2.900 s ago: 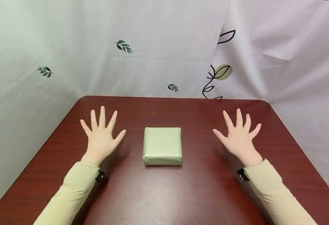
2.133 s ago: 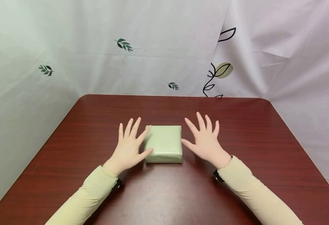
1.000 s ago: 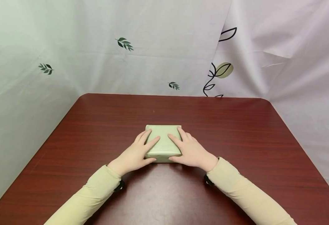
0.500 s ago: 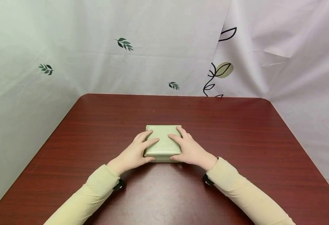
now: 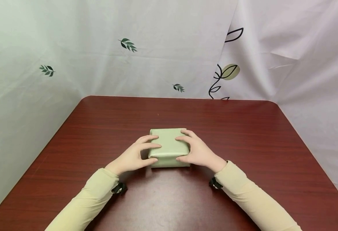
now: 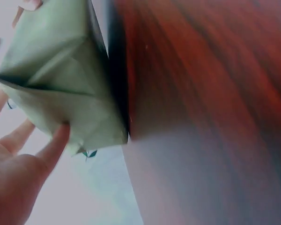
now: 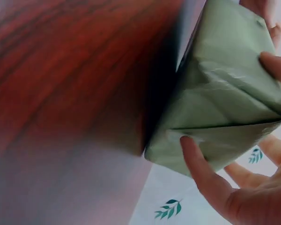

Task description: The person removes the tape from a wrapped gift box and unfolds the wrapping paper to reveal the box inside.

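Note:
A box wrapped in pale green paper is at the middle of the table, its front face turned up a little. My left hand grips its left side, fingers bent over the top and thumb at the front. On the right side my right hand holds it the same way. Folded paper shows on the end of the box in the left wrist view, touched by a digit of the left hand. In the right wrist view, the right hand presses on the box's folded end. Its underside is hidden.
The dark red wooden table has rounded far corners. A pale curtain with printed leaves hangs behind it and along both sides. Beige sleeves and black wrist straps are on both forearms.
Both hands came inward from wide apart, fingers spread, and took hold of the box's sides. Since half a second ago the box has tilted slightly, with more of its front face showing.

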`<state>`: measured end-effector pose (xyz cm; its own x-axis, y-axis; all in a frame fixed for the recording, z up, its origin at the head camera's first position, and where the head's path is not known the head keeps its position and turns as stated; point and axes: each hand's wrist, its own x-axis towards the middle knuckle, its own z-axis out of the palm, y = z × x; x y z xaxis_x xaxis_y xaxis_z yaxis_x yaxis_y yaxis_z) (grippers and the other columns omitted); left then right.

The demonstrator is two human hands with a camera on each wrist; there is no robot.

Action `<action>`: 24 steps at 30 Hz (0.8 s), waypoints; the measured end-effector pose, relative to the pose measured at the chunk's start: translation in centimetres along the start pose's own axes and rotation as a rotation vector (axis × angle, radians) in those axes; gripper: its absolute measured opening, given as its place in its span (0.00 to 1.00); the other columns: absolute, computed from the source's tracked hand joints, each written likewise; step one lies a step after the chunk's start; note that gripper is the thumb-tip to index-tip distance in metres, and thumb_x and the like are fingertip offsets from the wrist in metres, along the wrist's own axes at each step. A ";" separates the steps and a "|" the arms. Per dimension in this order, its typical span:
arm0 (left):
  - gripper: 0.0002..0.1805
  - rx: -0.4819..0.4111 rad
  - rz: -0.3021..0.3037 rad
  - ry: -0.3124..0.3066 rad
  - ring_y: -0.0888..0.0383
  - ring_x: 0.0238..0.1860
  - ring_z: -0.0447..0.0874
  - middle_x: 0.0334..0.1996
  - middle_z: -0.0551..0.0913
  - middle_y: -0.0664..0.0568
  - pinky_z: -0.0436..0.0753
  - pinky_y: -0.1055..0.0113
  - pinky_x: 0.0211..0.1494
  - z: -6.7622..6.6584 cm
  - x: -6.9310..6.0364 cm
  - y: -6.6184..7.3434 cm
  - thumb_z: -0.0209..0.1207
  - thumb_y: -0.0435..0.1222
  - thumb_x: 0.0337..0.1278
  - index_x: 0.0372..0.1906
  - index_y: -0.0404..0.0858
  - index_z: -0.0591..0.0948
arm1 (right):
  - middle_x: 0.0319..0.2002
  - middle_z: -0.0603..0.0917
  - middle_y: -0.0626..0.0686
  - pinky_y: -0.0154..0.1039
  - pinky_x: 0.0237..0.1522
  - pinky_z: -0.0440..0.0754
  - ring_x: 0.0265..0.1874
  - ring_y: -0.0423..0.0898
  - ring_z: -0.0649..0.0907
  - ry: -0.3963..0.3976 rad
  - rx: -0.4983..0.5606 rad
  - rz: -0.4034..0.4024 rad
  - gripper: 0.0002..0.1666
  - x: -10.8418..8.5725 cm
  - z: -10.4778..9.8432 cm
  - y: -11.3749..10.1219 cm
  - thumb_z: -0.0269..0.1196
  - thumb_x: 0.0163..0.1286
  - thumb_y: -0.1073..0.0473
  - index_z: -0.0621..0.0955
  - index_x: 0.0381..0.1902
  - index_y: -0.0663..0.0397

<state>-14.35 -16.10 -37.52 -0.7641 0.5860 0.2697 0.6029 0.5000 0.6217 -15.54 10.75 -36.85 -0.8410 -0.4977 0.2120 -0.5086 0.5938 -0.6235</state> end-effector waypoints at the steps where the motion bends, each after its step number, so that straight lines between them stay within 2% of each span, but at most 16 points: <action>1: 0.21 -0.041 0.011 -0.006 0.49 0.68 0.61 0.66 0.68 0.49 0.68 0.51 0.64 -0.2 -0.1 -0.1 0.62 0.34 0.54 0.55 0.46 0.80 | 0.64 0.68 0.62 0.52 0.59 0.71 0.64 0.57 0.70 0.012 0.006 -0.009 0.37 0.0 -0.1 0.1 0.76 0.44 0.55 0.79 0.55 0.57; 3: 0.25 -0.140 0.036 -0.027 0.50 0.69 0.61 0.66 0.67 0.49 0.68 0.55 0.63 -0.6 -0.2 -0.4 0.54 0.26 0.53 0.57 0.44 0.78 | 0.62 0.71 0.60 0.52 0.60 0.71 0.63 0.56 0.71 0.041 0.020 -0.025 0.35 0.1 -0.4 0.2 0.75 0.46 0.55 0.79 0.54 0.58; 5: 0.33 -0.226 0.074 -0.051 0.49 0.69 0.59 0.67 0.66 0.47 0.68 0.60 0.63 -0.9 -0.4 -0.8 0.48 0.21 0.44 0.60 0.41 0.75 | 0.59 0.75 0.59 0.51 0.59 0.72 0.62 0.55 0.73 0.077 0.038 -0.042 0.34 0.2 -0.6 0.2 0.75 0.47 0.56 0.79 0.53 0.60; 7: 0.39 -0.248 0.096 -0.070 0.49 0.70 0.58 0.67 0.64 0.47 0.65 0.66 0.64 -1.1 -0.4 -1.0 0.47 0.20 0.36 0.63 0.40 0.72 | 0.56 0.77 0.59 0.48 0.54 0.76 0.57 0.53 0.77 0.107 0.064 -0.055 0.32 0.2 -0.8 0.3 0.74 0.48 0.56 0.79 0.51 0.61; 9: 0.40 -0.207 0.111 -0.085 0.50 0.71 0.56 0.68 0.63 0.47 0.62 0.70 0.66 -1.2 -0.4 -1.1 0.51 0.20 0.37 0.66 0.41 0.69 | 0.55 0.78 0.58 0.44 0.46 0.79 0.51 0.52 0.80 0.129 0.099 -0.047 0.30 0.3 -0.8 0.3 0.74 0.49 0.57 0.79 0.50 0.61; 12: 0.43 -0.094 0.096 -0.085 0.52 0.72 0.55 0.69 0.60 0.51 0.62 0.72 0.65 -1.0 -0.1 -0.9 0.60 0.22 0.39 0.68 0.45 0.66 | 0.54 0.78 0.58 0.40 0.37 0.81 0.43 0.50 0.82 0.152 0.152 -0.010 0.28 0.4 -0.8 0.3 0.73 0.51 0.58 0.80 0.49 0.60; 18: 0.44 0.034 0.079 -0.021 0.50 0.72 0.55 0.69 0.62 0.51 0.66 0.63 0.66 -0.6 0.5 -0.6 0.66 0.23 0.37 0.66 0.45 0.67 | 0.52 0.80 0.56 0.45 0.45 0.79 0.44 0.52 0.82 0.194 0.163 0.082 0.25 0.5 -1.0 -0.1 0.72 0.53 0.58 0.80 0.49 0.58; 21: 0.43 0.044 0.100 0.022 0.50 0.70 0.59 0.67 0.65 0.50 0.65 0.64 0.67 -0.6 0.7 -0.6 0.67 0.26 0.35 0.65 0.43 0.68 | 0.51 0.81 0.55 0.46 0.48 0.79 0.45 0.53 0.82 0.197 0.169 0.101 0.24 0.5 -1.3 -0.2 0.70 0.55 0.58 0.80 0.50 0.58; 24: 0.44 -0.025 0.109 0.064 0.54 0.65 0.66 0.63 0.69 0.49 0.67 0.67 0.65 -1.0 0.9 -0.6 0.68 0.26 0.33 0.65 0.40 0.68 | 0.50 0.81 0.56 0.45 0.48 0.79 0.46 0.52 0.82 0.166 0.224 0.055 0.23 0.4 -2.0 0.2 0.66 0.60 0.59 0.78 0.53 0.59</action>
<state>-15.64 -16.55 -36.91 -0.7076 0.5940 0.3827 0.6781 0.4186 0.6041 -16.36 11.95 -35.42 -0.8946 -0.3468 0.2819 -0.4231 0.4537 -0.7843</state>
